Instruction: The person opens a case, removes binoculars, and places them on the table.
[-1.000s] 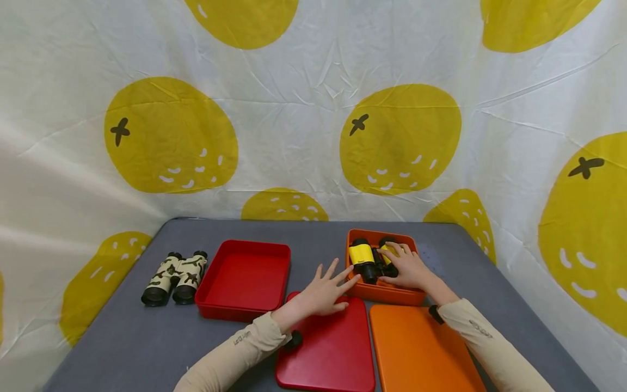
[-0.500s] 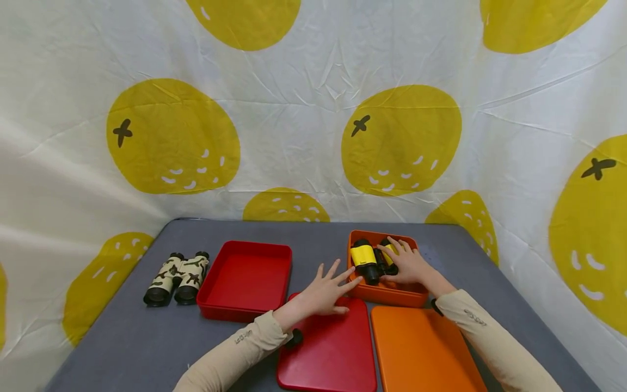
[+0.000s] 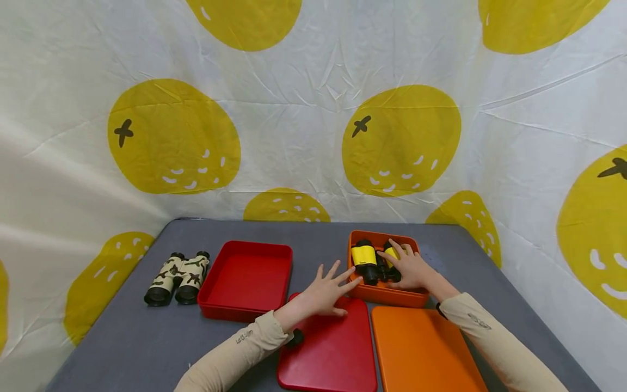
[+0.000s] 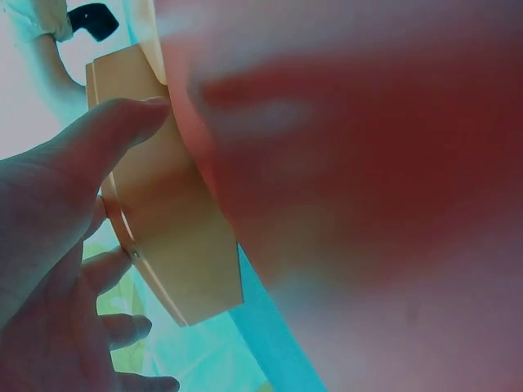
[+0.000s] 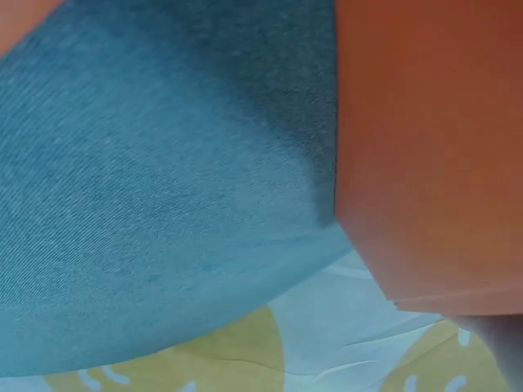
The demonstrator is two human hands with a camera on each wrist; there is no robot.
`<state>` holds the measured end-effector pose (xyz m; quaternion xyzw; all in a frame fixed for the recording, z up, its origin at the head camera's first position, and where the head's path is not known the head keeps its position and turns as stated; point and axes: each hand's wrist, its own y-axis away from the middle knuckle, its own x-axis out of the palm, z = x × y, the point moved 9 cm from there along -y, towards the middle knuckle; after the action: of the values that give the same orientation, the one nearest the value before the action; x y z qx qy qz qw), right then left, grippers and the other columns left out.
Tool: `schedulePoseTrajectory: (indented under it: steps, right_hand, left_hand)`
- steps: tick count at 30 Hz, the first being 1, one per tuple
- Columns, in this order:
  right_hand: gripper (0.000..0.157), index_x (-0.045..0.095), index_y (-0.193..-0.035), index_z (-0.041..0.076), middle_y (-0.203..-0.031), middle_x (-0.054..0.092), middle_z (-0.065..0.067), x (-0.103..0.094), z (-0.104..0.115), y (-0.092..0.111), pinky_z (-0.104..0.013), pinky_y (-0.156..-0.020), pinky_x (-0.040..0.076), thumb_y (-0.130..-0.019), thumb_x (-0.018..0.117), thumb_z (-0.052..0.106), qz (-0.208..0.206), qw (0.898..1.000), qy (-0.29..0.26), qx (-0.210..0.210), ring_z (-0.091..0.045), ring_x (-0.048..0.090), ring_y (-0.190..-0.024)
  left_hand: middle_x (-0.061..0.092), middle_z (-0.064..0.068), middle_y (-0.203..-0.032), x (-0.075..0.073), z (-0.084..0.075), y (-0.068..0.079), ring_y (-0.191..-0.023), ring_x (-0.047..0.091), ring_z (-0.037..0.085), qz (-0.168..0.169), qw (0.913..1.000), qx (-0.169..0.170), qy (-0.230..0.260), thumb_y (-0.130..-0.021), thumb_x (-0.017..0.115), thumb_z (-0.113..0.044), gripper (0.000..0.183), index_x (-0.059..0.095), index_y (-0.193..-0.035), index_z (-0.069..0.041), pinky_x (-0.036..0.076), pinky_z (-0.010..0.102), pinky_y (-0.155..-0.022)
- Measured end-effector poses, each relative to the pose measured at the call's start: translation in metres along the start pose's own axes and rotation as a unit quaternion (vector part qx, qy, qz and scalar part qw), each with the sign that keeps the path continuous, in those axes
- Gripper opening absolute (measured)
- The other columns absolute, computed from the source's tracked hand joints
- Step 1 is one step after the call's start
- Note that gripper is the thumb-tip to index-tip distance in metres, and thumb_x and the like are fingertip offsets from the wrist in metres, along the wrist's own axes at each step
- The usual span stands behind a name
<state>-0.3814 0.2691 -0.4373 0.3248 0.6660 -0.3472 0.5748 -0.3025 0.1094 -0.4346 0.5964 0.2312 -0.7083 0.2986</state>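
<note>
In the head view, yellow-and-black binoculars (image 3: pixel 364 256) lie in an orange box (image 3: pixel 387 294) at the back right. My right hand (image 3: pixel 411 269) reaches over the box's right side, its fingers and thumb around the right barrel and partly covering it. The left hand (image 3: pixel 323 291) spreads its fingers over the red lid (image 3: pixel 333 354), fingertips right at the box's near left corner. Its thumb (image 4: pixel 122 131) overlaps the box wall (image 4: pixel 180 237) in the left wrist view. Mostly the outer box wall (image 5: pixel 433 163) fills the right wrist view's right side.
A red box (image 3: pixel 245 277), lidless, stands left of centre on the grey table (image 3: pixel 132 343). Camouflage binoculars (image 3: pixel 177 277) lie beside it at far left. An orange lid (image 3: pixel 426 348) lies in front of the orange box. Patterned cloth (image 3: pixel 294 136) surrounds the table.
My right hand has shifted slightly on the right barrel, and more of that barrel's near end shows. The left hand stays in place; the head view has shifted slightly.
</note>
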Motion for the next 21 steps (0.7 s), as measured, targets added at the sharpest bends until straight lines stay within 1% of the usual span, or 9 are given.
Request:
schedulePoseTrajectory:
  steps: [4, 7, 8, 11, 13, 14, 15, 18, 21]
  right_hand:
    - [0.079, 0.044, -0.131, 0.016, -0.14, 0.024, -0.025, -0.0019, 0.0017, 0.005, -0.058, -0.071, 0.041, -0.065, 0.074, 0.045, -0.018, 1.0, -0.006, -0.017, -0.046, 0.038, -0.104]
    - [0.079, 0.042, -0.133, 0.022, -0.141, 0.02, -0.026, -0.0029, 0.0019, 0.0086, -0.056, -0.068, 0.039, -0.066, 0.071, 0.051, -0.026, 0.999, -0.024, -0.031, -0.046, 0.037, -0.1]
    - [0.081, 0.037, -0.135, 0.027, -0.143, 0.014, -0.026, 0.0, -0.0004, 0.009, -0.055, -0.068, 0.038, -0.067, 0.068, 0.056, -0.034, 0.998, -0.024, -0.04, -0.046, 0.035, -0.1]
    - [0.081, 0.031, -0.137, 0.034, -0.144, 0.007, -0.03, 0.0017, -0.0011, 0.0098, -0.057, -0.072, 0.037, -0.068, 0.066, 0.058, -0.006, 0.999, -0.043, -0.03, -0.046, 0.032, -0.102]
    - [0.081, 0.033, -0.137, 0.031, -0.143, 0.007, -0.032, 0.0031, -0.001, 0.0089, -0.059, -0.078, 0.036, -0.067, 0.07, 0.051, 0.02, 0.999, -0.047, -0.013, -0.047, 0.03, -0.107]
    - [0.082, 0.034, -0.136, 0.029, -0.141, 0.01, -0.033, 0.0035, -0.0009, 0.008, -0.06, -0.079, 0.036, -0.066, 0.072, 0.048, 0.03, 0.999, -0.045, -0.005, -0.047, 0.029, -0.108]
    - [0.081, 0.038, -0.134, 0.024, -0.138, 0.017, -0.034, 0.0004, 0.0021, 0.0079, -0.061, -0.081, 0.036, -0.064, 0.076, 0.042, 0.047, 0.998, -0.047, 0.008, -0.048, 0.03, -0.109]
    - [0.081, 0.041, -0.131, 0.018, -0.133, 0.024, -0.033, -0.0001, 0.0041, 0.005, -0.059, -0.084, 0.035, -0.062, 0.078, 0.039, 0.054, 0.998, -0.026, 0.018, -0.048, 0.029, -0.113]
    - [0.081, 0.042, -0.131, 0.019, -0.13, 0.028, -0.033, 0.0009, 0.0057, 0.0026, -0.058, -0.085, 0.035, -0.062, 0.076, 0.044, 0.049, 0.999, -0.004, 0.019, -0.048, 0.029, -0.114]
  left_hand:
    - [0.013, -0.003, -0.151, 0.0005, -0.0001, 0.0002, -0.138, 0.014, 0.031, 0.002, 1.0, 0.0, 0.006, -0.077, 0.054, -0.058, 0.081, 0.015, -0.143, -0.032, 0.028, 0.054, -0.103]
    - [0.012, -0.004, -0.151, 0.0012, 0.0, 0.0003, -0.138, 0.014, 0.03, 0.002, 1.0, 0.0, 0.009, -0.076, 0.055, -0.058, 0.083, 0.014, -0.143, -0.032, 0.027, 0.055, -0.103]
    - [0.011, -0.004, -0.151, 0.0016, 0.0, 0.0003, -0.138, 0.014, 0.03, 0.003, 0.9999, 0.0, 0.01, -0.076, 0.056, -0.058, 0.083, 0.014, -0.143, -0.032, 0.027, 0.055, -0.103]
    - [0.011, -0.004, -0.151, 0.002, 0.0, 0.0006, -0.138, 0.014, 0.03, 0.003, 0.9999, -0.001, 0.012, -0.076, 0.056, -0.058, 0.083, 0.014, -0.143, -0.032, 0.027, 0.055, -0.103]
    - [0.011, -0.005, -0.151, 0.0018, 0.0002, 0.0009, -0.138, 0.013, 0.03, 0.002, 0.9999, -0.001, 0.012, -0.076, 0.056, -0.058, 0.084, 0.014, -0.143, -0.032, 0.027, 0.055, -0.103]
    - [0.011, -0.004, -0.151, 0.0017, 0.0003, 0.001, -0.138, 0.014, 0.03, 0.001, 0.9999, -0.002, 0.012, -0.076, 0.057, -0.058, 0.084, 0.014, -0.143, -0.032, 0.027, 0.055, -0.103]
    - [0.012, -0.004, -0.151, 0.0015, 0.0004, 0.0011, -0.138, 0.014, 0.029, 0.001, 0.9999, -0.002, 0.012, -0.076, 0.057, -0.058, 0.084, 0.014, -0.143, -0.032, 0.027, 0.055, -0.103]
    - [0.012, -0.005, -0.151, 0.0015, 0.0007, 0.0011, -0.138, 0.015, 0.029, -0.001, 0.9999, -0.003, 0.01, -0.075, 0.058, -0.057, 0.084, 0.014, -0.143, -0.032, 0.028, 0.055, -0.103]
    - [0.012, -0.005, -0.151, 0.0023, 0.0009, 0.001, -0.138, 0.015, 0.029, -0.002, 0.9999, -0.004, 0.01, -0.075, 0.059, -0.057, 0.085, 0.014, -0.143, -0.032, 0.028, 0.055, -0.103]
